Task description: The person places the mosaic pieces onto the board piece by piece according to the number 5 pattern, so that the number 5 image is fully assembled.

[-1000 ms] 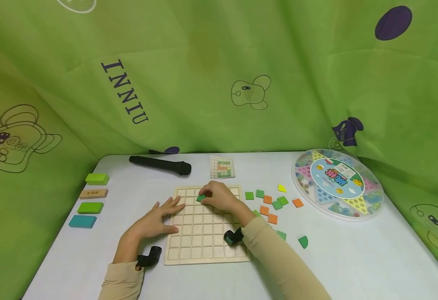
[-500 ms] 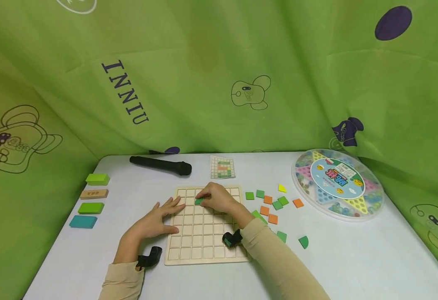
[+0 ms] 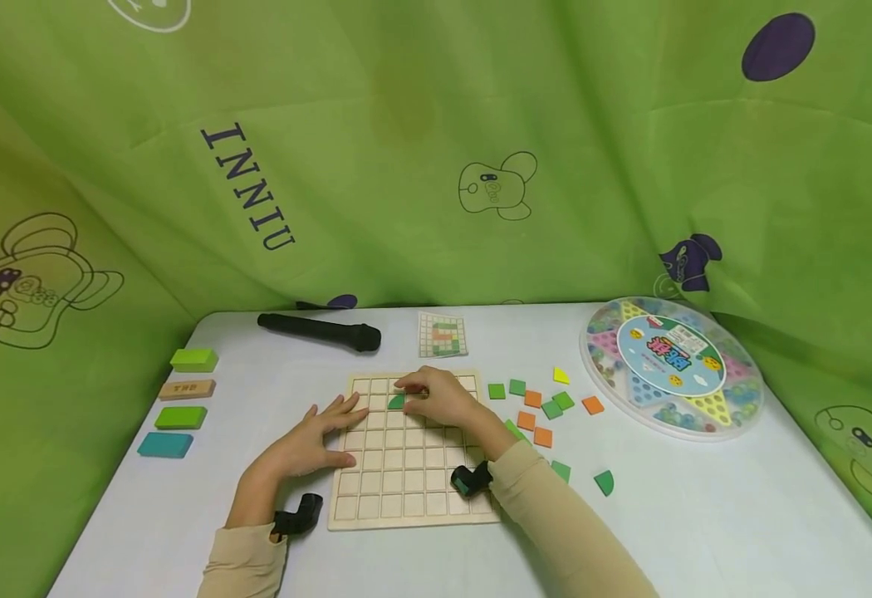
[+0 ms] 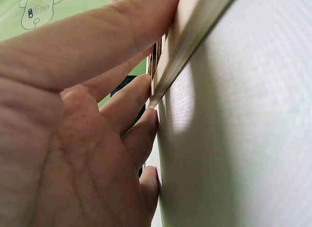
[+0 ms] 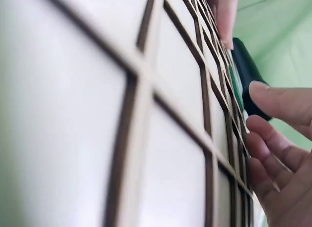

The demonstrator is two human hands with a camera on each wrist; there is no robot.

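A green quarter-circle tile [image 3: 396, 402] lies in a cell near the back of the wooden grid board [image 3: 413, 504]. My right hand [image 3: 447, 399] is just to its right, fingertips right by the tile's edge, with nothing between thumb and fingers. In the right wrist view, the thumb [image 5: 278, 98] and fingers are relaxed close over the grid, with the green tile [image 5: 236, 85] past them. Spread fingers of my left hand [image 3: 305, 440] rest at the board's left edge. In the left wrist view, the left hand [image 4: 87, 154] touches the board's side [image 4: 178, 49].
Loose green and orange square tiles [image 3: 526, 421], a yellow tile [image 3: 560, 376] and another green quarter-circle tile [image 3: 605, 482] lie right of the board. Behind are a pattern card [image 3: 442, 335] and a black microphone [image 3: 320, 330]. Coloured blocks [image 3: 180, 418] stand left; a round marble game box [image 3: 671, 365] sits right.
The green quarter-circle tile was pinched and tilted in my right hand, then lowered flat into the cell. The right fingers have let go and drawn slightly right. My left hand stays put.
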